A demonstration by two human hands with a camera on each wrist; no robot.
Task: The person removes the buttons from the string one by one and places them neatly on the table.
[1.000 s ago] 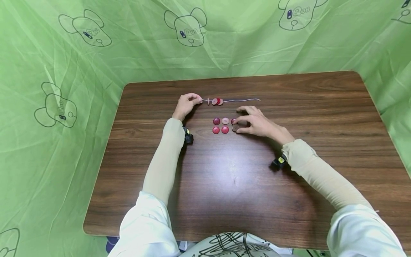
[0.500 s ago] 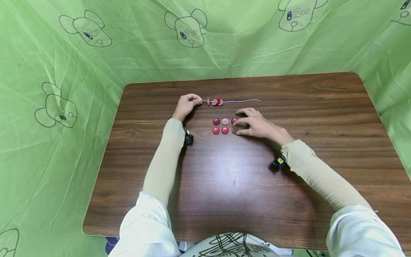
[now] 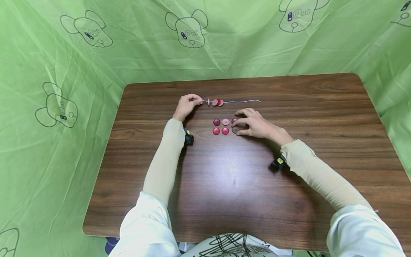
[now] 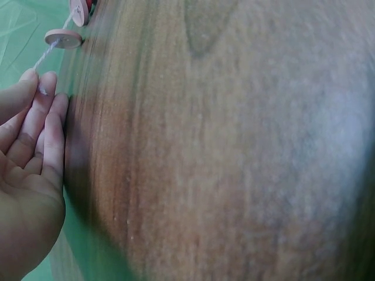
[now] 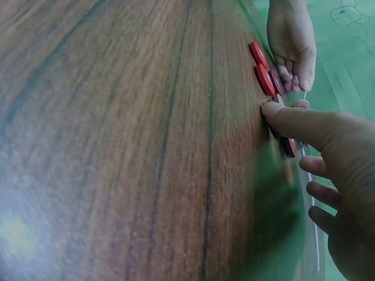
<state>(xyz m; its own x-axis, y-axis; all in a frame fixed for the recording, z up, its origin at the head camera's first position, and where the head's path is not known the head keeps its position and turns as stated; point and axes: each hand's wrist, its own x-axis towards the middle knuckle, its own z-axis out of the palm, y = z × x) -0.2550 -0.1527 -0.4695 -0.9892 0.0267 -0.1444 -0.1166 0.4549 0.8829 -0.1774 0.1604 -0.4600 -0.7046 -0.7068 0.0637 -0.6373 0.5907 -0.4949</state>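
My left hand (image 3: 186, 106) pinches the end of a pale string (image 3: 239, 102) between thumb and fingertips at the back of the table. On it are threaded a pink button (image 4: 63, 38) standing on edge and a bunch of pink and red buttons (image 3: 217, 102). Nearer me lie two short rows: a dark red button (image 3: 216, 122), a pink button (image 3: 226, 121) and another dark red one behind, two red buttons (image 3: 225, 131) and a brown button (image 3: 235, 130) in front. My right hand (image 3: 257, 125) has thumb and index finger about the brown button, its other fingers spread.
The wooden table (image 3: 205, 200) has green cloth (image 3: 244, 46) with printed mouse faces hanging behind and beside it. A small black wrist camera (image 3: 277, 164) hangs below my right wrist, another (image 3: 188, 137) beside my left.
The brown button has shifted slightly toward me, into line with the two red ones, with my right thumb and index finger beside it. My left hand keeps its place on the string.
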